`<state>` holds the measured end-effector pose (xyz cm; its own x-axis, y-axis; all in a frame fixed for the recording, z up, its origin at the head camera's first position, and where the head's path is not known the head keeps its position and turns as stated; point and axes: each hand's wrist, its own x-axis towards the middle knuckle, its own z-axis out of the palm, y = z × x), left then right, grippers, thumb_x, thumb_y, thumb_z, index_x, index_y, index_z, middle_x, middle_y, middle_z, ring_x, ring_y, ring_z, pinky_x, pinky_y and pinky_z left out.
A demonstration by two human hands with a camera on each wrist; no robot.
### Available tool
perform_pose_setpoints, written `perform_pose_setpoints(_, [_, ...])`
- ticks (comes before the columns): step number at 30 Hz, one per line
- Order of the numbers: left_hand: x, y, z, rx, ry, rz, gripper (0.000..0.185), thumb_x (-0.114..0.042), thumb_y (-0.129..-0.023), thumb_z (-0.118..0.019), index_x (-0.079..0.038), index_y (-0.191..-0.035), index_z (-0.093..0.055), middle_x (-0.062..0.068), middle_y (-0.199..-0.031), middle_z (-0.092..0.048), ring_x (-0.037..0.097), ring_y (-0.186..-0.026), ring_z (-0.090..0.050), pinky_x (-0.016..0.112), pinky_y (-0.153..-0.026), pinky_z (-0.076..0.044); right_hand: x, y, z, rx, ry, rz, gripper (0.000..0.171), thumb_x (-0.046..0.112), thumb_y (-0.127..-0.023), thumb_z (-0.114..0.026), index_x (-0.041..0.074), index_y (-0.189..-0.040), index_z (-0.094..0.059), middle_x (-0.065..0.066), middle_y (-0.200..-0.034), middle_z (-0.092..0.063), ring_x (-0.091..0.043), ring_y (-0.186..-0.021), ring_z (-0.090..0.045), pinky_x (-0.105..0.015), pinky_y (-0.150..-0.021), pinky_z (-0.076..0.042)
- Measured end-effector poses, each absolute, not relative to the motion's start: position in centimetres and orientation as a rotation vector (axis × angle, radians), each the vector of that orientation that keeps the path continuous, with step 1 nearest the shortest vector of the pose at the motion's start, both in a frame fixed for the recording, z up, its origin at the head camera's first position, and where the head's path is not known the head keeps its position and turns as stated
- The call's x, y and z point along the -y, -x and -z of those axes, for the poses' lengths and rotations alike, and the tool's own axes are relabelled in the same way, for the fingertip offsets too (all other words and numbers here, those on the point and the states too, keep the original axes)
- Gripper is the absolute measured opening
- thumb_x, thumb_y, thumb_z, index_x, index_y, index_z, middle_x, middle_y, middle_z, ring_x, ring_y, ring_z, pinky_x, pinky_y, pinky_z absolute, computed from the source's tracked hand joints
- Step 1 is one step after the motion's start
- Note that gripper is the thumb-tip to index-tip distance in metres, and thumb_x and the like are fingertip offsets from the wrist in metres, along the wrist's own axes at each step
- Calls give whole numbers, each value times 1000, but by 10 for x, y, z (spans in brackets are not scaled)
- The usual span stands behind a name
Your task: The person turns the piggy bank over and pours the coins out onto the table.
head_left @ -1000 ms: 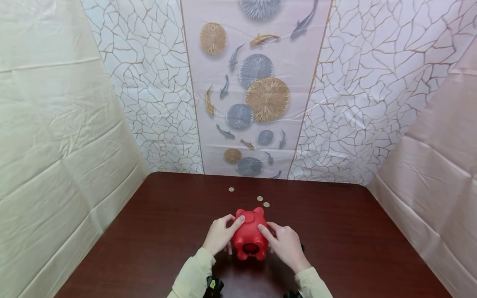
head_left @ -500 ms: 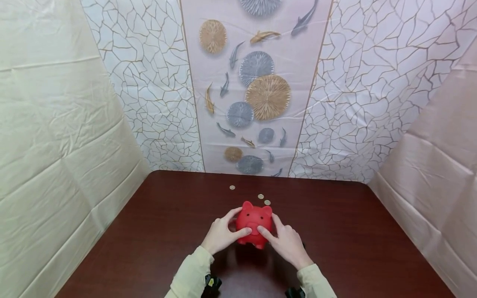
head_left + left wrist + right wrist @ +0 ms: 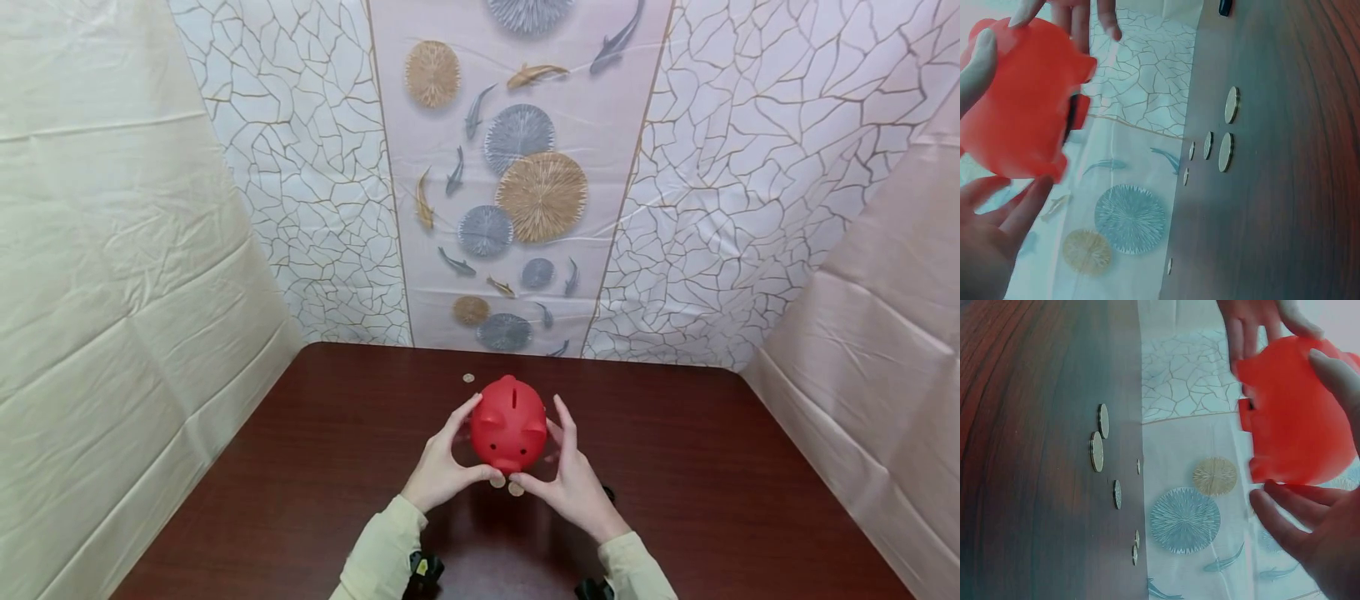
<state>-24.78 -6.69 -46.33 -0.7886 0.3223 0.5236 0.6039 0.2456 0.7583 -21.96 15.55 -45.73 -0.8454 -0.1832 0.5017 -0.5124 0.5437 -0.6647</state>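
Note:
A red piggy bank (image 3: 510, 421) is held above the dark table between both hands, snout toward me and coin slot on top. My left hand (image 3: 448, 457) grips its left side, with the thumb under the snout. My right hand (image 3: 572, 471) grips the right side the same way. Two coins (image 3: 506, 485) lie on the table just below the snout. In the left wrist view the piggy bank (image 3: 1022, 106) hangs above my left hand (image 3: 991, 231). In the right wrist view the piggy bank (image 3: 1300, 419) sits over my right hand (image 3: 1316, 531).
Another coin (image 3: 468, 377) lies near the back of the brown wooden table (image 3: 300, 467). Several coins (image 3: 1225, 152) stand out in the left wrist view, and the coins (image 3: 1096, 451) also show in the right wrist view. Patterned cloth walls (image 3: 517, 183) close in the table at the back and both sides.
The piggy bank went from resting on the table, underside toward me, to lifted and turned slot-up. Two coins now show on the table beneath it. Two coins behind it are hidden.

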Motion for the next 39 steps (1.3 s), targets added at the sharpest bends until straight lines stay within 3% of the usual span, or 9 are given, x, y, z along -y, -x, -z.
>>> perform_pose_setpoints(1, [67,248,464,2225,878,1530,99,-25,-68,-88,-29,-150,-33,3,-142,-53,21,-111,-61,35,-91,-55,-155,220,458,2374,-589,-1203,118,18,-69,-88,17,-155,-7,-24,-140,-52,-23,-84,-66,-34,-76,-56])
perform_pose_setpoints(7, [65,248,465,2066,982,1368,101,-13,-65,-90,-19,-149,-35,10,-157,-34,16,-129,-52,29,-91,-53,-153,222,460,2251,-650,-1060,125,10,-61,-92,12,-155,-10,-20,-144,-48,-27,-111,-60,-33,-81,-56])
perform_pose_setpoints(12, [63,247,464,1980,1024,1312,100,-9,-64,-90,-16,-148,-36,10,-158,-33,9,-141,-39,21,-97,-49,-153,223,459,2155,-693,-929,119,11,-57,-94,4,-151,-21,-19,-138,-49,-21,-97,-59,-30,-76,-57])
perform_pose_setpoints(15, [62,245,462,1928,1049,1244,98,-4,-65,-88,-14,-148,-36,11,-157,-34,10,-142,-38,18,-101,-47,-153,224,458,2100,-716,-899,107,28,-68,-88,2,-149,-24,-17,-139,-47,-18,-96,-58,-23,-79,-55])
perform_pose_setpoints(20, [61,243,460,1851,1078,1103,97,6,-64,-84,-12,-146,-36,10,-157,-34,11,-144,-36,17,-102,-44,-154,227,458,1995,-796,-860,89,53,-87,-61,-3,-145,-24,-17,-148,-40,-19,-109,-53,-11,-89,-46])
perform_pose_setpoints(24, [61,244,460,1849,1089,1089,98,5,-64,-85,-11,-147,-35,12,-157,-33,13,-144,-35,17,-103,-44,-154,226,457,2004,-815,-836,90,53,-87,-59,-5,-146,-23,-19,-146,-42,-22,-112,-53,-13,-89,-48])
perform_pose_setpoints(26, [61,244,460,1878,1089,1133,97,1,-65,-86,-11,-147,-35,13,-157,-33,14,-144,-36,18,-104,-44,-156,224,456,2051,-799,-825,96,48,-81,-69,-4,-147,-23,-19,-139,-47,-21,-106,-55,-19,-85,-52])
perform_pose_setpoints(32, [64,244,468,2031,1040,1313,99,-15,-66,-89,-15,-149,-36,11,-157,-34,15,-141,-40,30,-101,-50,-158,220,460,2184,-708,-828,119,20,-54,-95,-1,-149,-27,-18,-124,-59,-26,-104,-60,-43,-80,-58])
perform_pose_setpoints(39, [64,238,470,2234,836,1493,93,-30,-70,-87,-29,-149,-37,1,-145,-50,18,-100,-67,28,-84,-57,-157,217,463,2373,-503,-889,108,33,-57,-93,11,-148,-38,-11,-117,-68,-21,-91,-60,-37,-71,-54])
